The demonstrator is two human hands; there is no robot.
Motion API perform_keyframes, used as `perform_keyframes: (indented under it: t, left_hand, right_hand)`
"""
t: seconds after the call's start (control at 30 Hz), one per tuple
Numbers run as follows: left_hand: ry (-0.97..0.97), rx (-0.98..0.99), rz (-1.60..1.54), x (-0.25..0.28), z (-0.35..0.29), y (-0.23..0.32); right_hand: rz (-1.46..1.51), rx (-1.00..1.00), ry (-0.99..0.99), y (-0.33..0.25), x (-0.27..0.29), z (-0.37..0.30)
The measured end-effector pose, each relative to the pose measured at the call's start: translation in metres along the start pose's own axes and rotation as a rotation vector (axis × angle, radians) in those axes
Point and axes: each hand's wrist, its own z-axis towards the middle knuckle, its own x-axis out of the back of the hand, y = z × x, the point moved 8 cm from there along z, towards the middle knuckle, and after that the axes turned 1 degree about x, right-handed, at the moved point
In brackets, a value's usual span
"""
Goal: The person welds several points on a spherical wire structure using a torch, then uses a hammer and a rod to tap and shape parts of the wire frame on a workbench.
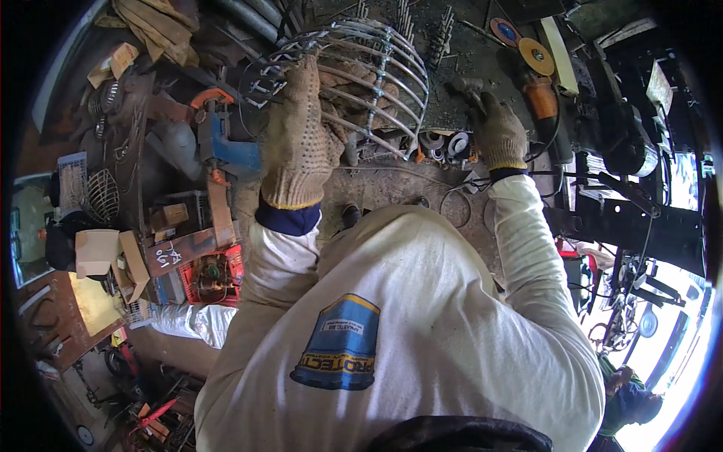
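Note:
A rounded cage of bent metal rods [385, 69] stands at the far middle of the workbench, with welded crossing bars. My left hand [298, 143], in a dotted knit glove, is closed on its left side. Glove-coloured cloth shows through the rods, but exactly how the fingers wrap there is partly hidden. To the right of the cage, my right hand [500, 134], also gloved, is closed around the handle of a hammer [468, 84]. The hammer's head points up and left, apart from the cage.
Right of my right hand lies an orange angle grinder [539, 99] with a yellow disc and a cable. Bundled metal rods [441, 38] lie beyond the cage. At left are a blue vise [226, 142] and a red crate [214, 274]. Another person [626, 399] is at lower right.

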Motion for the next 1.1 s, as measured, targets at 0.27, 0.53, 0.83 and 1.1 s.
perform_keyframes:
  t: [0.27, 0.53, 0.83, 1.1]
  left_hand:
    - [-0.006, 0.236, -0.63, -0.022, -0.009, -0.015]
    - [-0.046, 0.158, -0.46, -0.035, -0.009, 0.008]
    - [-0.045, 0.27, -0.47, -0.041, -0.011, -0.012]
    - [-0.024, 0.252, -0.441, -0.039, -0.015, -0.026]
  right_hand:
    - [0.395, 0.205, 0.216, -0.03, 0.027, -0.031]
    - [1.16, 0.278, 0.143, -0.093, 0.054, -0.09]
    - [0.617, 0.628, 0.309, -0.123, 0.079, -0.099]
    - [0.63, 0.417, 0.067, -0.107, 0.05, -0.079]
